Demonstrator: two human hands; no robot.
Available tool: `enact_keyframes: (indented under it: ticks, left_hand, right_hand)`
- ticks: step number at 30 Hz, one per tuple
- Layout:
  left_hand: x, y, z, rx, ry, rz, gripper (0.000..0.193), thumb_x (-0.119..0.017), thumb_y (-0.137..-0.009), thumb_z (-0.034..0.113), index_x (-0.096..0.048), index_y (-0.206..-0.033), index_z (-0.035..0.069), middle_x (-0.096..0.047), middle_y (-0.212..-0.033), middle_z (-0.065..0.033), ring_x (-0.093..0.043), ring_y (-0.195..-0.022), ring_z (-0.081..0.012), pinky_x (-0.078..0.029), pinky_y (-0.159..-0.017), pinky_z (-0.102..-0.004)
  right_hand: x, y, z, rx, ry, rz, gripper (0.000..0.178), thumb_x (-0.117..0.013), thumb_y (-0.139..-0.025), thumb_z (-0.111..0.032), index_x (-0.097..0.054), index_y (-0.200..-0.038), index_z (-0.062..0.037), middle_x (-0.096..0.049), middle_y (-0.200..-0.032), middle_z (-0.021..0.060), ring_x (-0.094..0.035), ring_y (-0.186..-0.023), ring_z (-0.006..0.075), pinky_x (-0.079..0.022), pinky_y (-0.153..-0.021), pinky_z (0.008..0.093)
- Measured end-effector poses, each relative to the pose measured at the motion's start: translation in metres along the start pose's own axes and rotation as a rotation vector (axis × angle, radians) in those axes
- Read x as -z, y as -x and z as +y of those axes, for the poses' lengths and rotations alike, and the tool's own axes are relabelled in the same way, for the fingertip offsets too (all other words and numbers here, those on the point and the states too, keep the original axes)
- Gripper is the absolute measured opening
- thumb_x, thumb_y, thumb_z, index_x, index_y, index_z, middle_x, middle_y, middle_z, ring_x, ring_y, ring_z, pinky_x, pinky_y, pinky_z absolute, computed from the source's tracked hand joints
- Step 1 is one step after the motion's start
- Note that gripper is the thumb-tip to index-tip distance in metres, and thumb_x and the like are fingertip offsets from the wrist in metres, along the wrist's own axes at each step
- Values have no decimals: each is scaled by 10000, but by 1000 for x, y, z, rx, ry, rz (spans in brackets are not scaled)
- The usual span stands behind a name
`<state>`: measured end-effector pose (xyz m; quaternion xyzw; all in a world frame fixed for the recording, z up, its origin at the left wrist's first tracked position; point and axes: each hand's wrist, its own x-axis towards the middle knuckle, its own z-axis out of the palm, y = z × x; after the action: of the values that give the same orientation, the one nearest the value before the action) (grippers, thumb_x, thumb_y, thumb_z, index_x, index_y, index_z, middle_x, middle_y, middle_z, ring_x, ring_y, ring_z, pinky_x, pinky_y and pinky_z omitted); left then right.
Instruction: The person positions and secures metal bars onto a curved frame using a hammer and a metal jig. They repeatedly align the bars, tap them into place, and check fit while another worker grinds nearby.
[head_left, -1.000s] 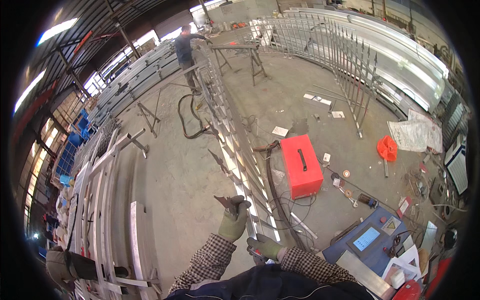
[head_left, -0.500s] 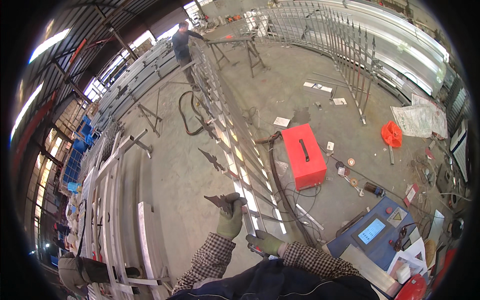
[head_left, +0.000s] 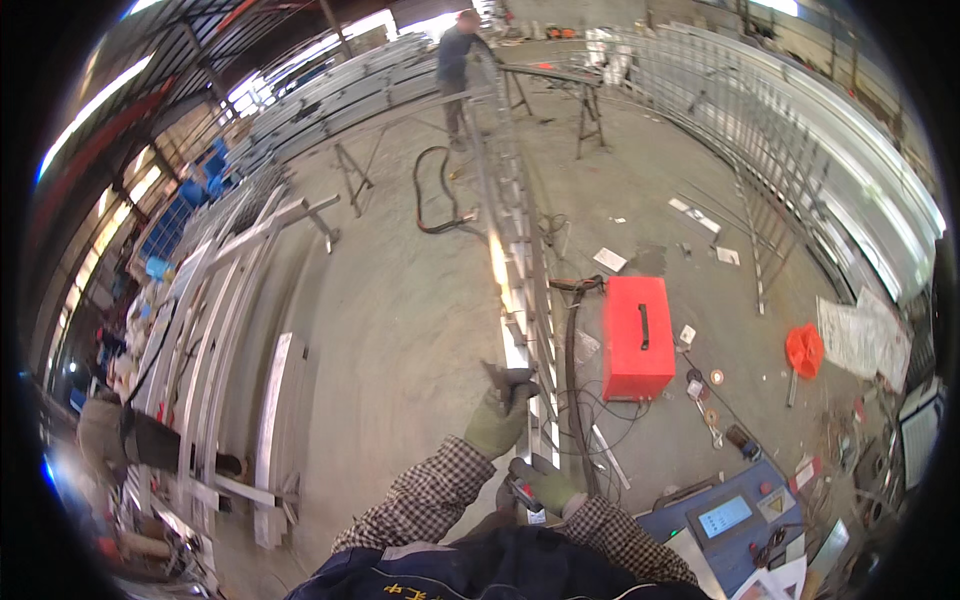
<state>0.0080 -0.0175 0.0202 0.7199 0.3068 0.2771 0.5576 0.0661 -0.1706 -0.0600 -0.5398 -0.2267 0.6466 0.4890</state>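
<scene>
A long metal railing panel (head_left: 510,300) stretches away from me, seen nearly edge-on, its far end by a co-worker (head_left: 455,70). My left hand (head_left: 500,418), in a grey-green glove, closes round its near part. A dark pointed piece (head_left: 494,377), like a railing spearhead, sticks out beside those fingers. Lower and to the right, my gloved right hand (head_left: 548,487) is closed round a small black-and-red tool (head_left: 524,493) by the panel's near end. Its fingers and blur hide the tool's exact kind.
A red box (head_left: 638,335) with a black handle stands right of the panel, cables beside it. Near right is a blue machine (head_left: 745,520) with a screen. Metal tubes (head_left: 225,370) lie on supports at left; a trestle (head_left: 575,95) stands far ahead.
My view has swung left, so the surroundings appear farther right. The panel now looks narrower and more upright, and the spearheads along its left side no longer show clearly. Both hands keep their grip.
</scene>
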Motion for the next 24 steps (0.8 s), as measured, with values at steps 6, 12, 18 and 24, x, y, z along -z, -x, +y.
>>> enact_keyframes:
  ticks: [6,12,18,24]
  left_hand:
    - [6,-3,5,-131,-119,-88,238,-525,-1051,111,-527,-1259,-3,-710,-1035,-158,-705,-959,-238,-559,-860,-360]
    - [26,-17,-4,-383,-280,-266,254,-614,-970,143,-588,-1189,16,-685,-1035,-197,-692,-971,-364,-559,-864,-432]
    - [43,-33,-10,-517,-303,-446,377,-662,-902,201,-549,-1210,17,-657,-1014,-184,-670,-940,-377,-542,-851,-483]
    - [45,-50,-6,-565,-430,-631,370,-610,-935,272,-569,-1183,0,-666,-1022,-180,-679,-934,-353,-548,-839,-466]
  right_hand:
    - [-8,2,3,66,-52,90,371,-643,-996,-375,-661,-1088,-16,-708,-912,98,-659,-757,152,-513,-694,291]
    - [-34,7,18,-1,-162,389,343,-620,-1005,-347,-664,-1013,-7,-722,-903,124,-685,-730,186,-547,-638,324]
    - [-72,3,28,94,-449,576,461,-534,-1020,-486,-656,-1053,-42,-698,-898,107,-687,-770,238,-584,-681,377]
    - [-95,-14,27,195,-871,782,385,-519,-1043,-524,-624,-957,-164,-657,-829,23,-641,-731,225,-562,-636,451]
